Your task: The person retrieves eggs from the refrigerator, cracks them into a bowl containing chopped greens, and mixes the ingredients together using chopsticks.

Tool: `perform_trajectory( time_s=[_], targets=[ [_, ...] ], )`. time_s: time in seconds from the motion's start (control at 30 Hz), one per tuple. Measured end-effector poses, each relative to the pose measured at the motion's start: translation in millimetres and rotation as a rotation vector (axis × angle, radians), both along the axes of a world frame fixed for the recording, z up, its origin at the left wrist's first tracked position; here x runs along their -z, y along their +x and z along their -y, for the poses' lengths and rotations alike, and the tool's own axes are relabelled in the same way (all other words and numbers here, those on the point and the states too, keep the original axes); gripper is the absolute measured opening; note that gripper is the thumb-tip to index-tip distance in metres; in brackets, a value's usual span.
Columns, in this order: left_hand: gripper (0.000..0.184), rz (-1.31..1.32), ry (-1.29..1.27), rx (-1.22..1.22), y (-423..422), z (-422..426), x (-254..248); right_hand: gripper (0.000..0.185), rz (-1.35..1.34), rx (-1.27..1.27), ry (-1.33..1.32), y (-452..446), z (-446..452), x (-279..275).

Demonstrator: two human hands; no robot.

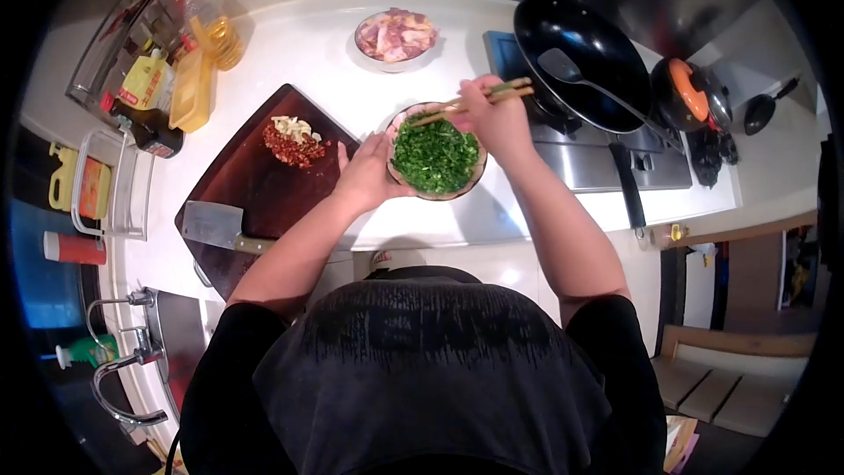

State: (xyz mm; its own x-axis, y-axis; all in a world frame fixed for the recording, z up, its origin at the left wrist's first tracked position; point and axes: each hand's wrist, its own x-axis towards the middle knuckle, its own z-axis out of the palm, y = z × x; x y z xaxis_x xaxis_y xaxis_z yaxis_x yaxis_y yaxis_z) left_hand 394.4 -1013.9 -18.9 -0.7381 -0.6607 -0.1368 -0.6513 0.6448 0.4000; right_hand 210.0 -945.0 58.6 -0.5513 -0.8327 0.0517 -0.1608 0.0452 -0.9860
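Observation:
A bowl [480,172] full of finely chopped green herbs [432,157] stands on the white counter in front of me. My left hand [367,178] is curved around the bowl's left side, thumb along the near edge and fingers at the far-left rim. In my right hand [483,114] is a pair of wooden chopsticks [513,92]. Their tips reach over the far-left part of the herbs; whether they touch them I cannot tell. Left of the bowl, a dark cutting board [251,154] carries chopped red chili [294,148] and chopped garlic [297,127].
A cleaver [214,224] lies on the board's near-left part. Beyond the bowl sits a plate of raw meat pieces [397,35]. At right, a black wok [607,44] holding a spatula [563,65] is on the stove [580,158]. Bottles and a sink faucet [132,361] line the left.

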Motion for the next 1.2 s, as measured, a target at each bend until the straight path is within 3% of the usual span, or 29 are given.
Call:
perform_trajectory(
  time_s=[0.13, 0.33, 0.37, 0.47, 0.57, 0.67, 0.7, 0.9, 1.03, 1.13, 1.2],
  targets=[
    [0.099, 0.014, -0.014, 0.013, 0, -2, -6, 0.017, 0.018, 0.026, 0.066, -6, 6, 38],
    [0.076, -0.079, -0.296, 0.076, 11, -19, 12, 0.019, -0.015, 0.078, 0.089, -18, -39, -18],
    [0.072, -0.088, -0.274, 0.095, 13, -22, 13, 0.019, -0.048, 0.094, 0.031, -23, -45, -21],
    [0.059, -0.167, -0.207, 0.108, 16, -24, 14, 0.017, -0.182, 0.102, 0.201, -38, -59, -8],
    [0.047, -0.297, -0.132, 0.008, 12, -13, 20, 0.019, -0.117, 0.139, 0.251, -31, -66, 24],
    [0.045, -0.178, -0.137, 0.003, 9, -8, 20, 0.02, 0.325, 0.252, 0.093, -21, -65, 39],
    [0.044, -0.159, -0.151, 0.02, 9, -10, 18, 0.021, 0.33, 0.24, 0.081, -20, -63, 38],
    [0.047, -0.317, -0.179, -0.074, 13, -16, 23, 0.02, 0.273, 0.115, -0.034, -1, -49, 17],
    [0.051, -0.274, -0.173, -0.068, 14, -18, 24, 0.021, 0.251, -0.055, 0.098, 13, -40, 44],
    [0.053, -0.239, -0.184, -0.052, 13, -22, 23, 0.021, -0.04, -0.068, 0.143, 0, -41, 37],
    [0.054, -0.232, -0.2, -0.047, 13, -22, 25, 0.016, -0.139, -0.039, 0.152, -7, -43, 0]
  ],
)
